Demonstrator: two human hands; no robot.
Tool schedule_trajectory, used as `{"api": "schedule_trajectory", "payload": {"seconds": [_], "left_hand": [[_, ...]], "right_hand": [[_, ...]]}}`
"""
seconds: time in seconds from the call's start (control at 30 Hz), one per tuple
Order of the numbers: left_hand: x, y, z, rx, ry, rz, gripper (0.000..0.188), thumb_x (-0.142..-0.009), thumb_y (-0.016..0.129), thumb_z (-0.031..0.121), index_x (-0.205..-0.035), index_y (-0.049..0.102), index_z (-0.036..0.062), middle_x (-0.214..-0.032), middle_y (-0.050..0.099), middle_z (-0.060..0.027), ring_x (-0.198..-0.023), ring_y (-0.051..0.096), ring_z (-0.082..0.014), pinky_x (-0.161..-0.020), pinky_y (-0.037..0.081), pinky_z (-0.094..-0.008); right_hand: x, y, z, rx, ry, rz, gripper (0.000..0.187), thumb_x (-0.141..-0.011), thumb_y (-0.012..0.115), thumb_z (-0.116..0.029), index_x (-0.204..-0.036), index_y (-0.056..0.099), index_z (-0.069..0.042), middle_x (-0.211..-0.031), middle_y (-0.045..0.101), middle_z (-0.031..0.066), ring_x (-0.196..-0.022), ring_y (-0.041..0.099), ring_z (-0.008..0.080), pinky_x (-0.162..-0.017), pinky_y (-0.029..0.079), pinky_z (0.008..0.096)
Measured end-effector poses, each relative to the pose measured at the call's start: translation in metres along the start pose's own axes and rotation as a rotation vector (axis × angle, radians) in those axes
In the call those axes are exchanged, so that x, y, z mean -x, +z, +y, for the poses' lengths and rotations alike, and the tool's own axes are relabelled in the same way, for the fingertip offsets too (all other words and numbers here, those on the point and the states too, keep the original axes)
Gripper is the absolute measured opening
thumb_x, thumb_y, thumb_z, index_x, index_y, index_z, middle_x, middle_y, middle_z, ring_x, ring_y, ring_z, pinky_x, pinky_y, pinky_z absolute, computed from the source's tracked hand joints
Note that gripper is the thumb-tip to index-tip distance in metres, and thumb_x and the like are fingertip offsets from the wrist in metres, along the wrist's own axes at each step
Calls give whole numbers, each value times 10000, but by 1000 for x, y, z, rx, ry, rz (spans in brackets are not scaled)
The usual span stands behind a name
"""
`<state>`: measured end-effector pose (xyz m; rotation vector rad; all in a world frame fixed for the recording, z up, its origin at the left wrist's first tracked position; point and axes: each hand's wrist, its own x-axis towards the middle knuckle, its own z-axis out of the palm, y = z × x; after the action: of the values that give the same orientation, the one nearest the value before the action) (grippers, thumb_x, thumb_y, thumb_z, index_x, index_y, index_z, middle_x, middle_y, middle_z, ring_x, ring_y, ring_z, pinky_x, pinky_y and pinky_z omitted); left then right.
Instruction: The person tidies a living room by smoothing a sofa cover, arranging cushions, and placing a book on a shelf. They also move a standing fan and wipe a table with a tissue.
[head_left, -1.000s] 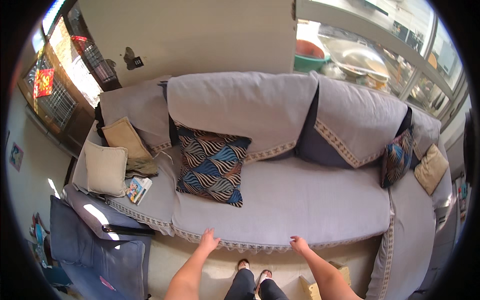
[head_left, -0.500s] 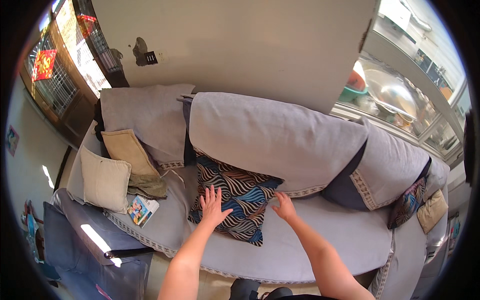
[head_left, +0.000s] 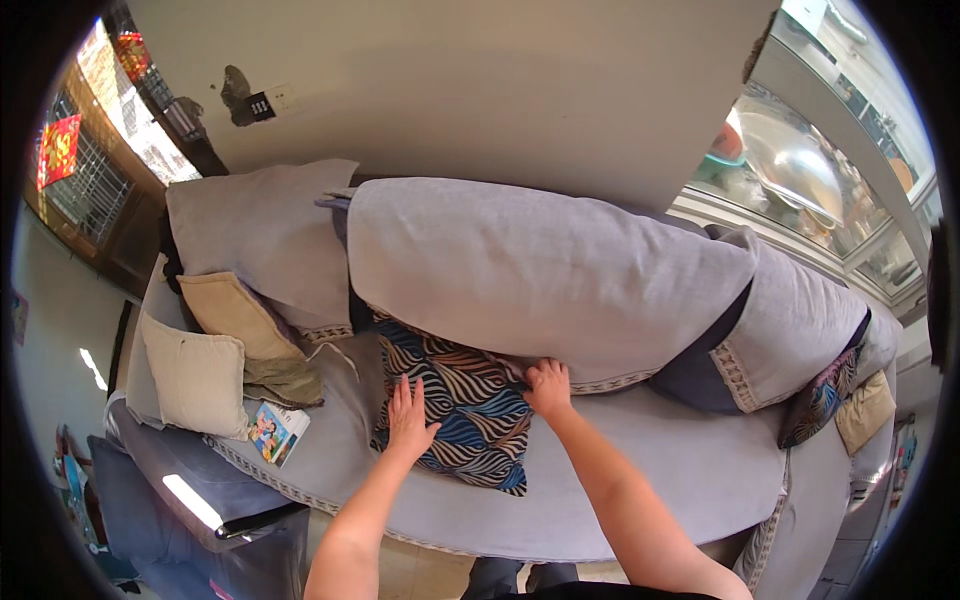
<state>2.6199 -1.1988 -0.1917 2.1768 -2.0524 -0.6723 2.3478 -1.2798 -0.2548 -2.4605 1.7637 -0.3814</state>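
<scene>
A dark cushion point(head_left: 470, 400) with wavy blue, white and brown stripes lies on the sofa seat, its upper edge against the draped backrest. My left hand point(head_left: 407, 425) rests on the left part of its face with fingers stretched out. At the cushion's upper right corner, my right hand point(head_left: 548, 388) has its fingers curled over the fabric, close to the lower hem of the grey backrest cover point(head_left: 540, 270). That corner is hidden beneath the fingers.
A cream cushion point(head_left: 195, 380), a tan cushion point(head_left: 235, 315) and a picture book point(head_left: 277, 432) lie at the sofa's left end. Another patterned cushion point(head_left: 820, 400) and a small beige one point(head_left: 866, 412) lean at the right end. A blue armchair point(head_left: 150, 500) stands front left.
My right hand has moved up and left onto the cushion's corner, and its fingers have curled. My left hand still lies on the cushion. The view has shifted slightly.
</scene>
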Motion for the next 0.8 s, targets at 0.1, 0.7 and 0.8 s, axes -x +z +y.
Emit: {"api": "schedule_trajectory", "payload": {"seconds": [0.1, 0.7, 0.8], "left_hand": [[-11, -6, 28, -25, 73, 11, 925, -725, 749, 185, -1432, 165, 68, -1492, 64, -201, -1360, 148, -373, -1085, 203, -478], [59, -45, 219, -140, 780, 180, 235, -560, 599, -40, -767, 557, 63, -759, 580, -68, -824, 551, -269, -954, 348, -490], [48, -13, 292, 3, 844, 317, 103, -622, 571, 7, -685, 524, 73, -704, 555, -73, -787, 542, -275, -905, 377, -475]], "right_hand": [[9, 10, 18, -214, 174, -128, 237, -584, 680, -144, -795, 575, -121, -906, 580, 108, -887, 541, 335, -757, 453, 417], [188, -236, 98, -611, -80, 119, 272, -552, 674, -50, -764, 504, -77, -928, 593, 102, -827, 547, 307, -693, 468, 389], [194, -277, 164, -507, 3, 243, 312, -514, 644, 8, -794, 518, -45, -863, 573, 106, -742, 534, 271, -630, 457, 354]]}}
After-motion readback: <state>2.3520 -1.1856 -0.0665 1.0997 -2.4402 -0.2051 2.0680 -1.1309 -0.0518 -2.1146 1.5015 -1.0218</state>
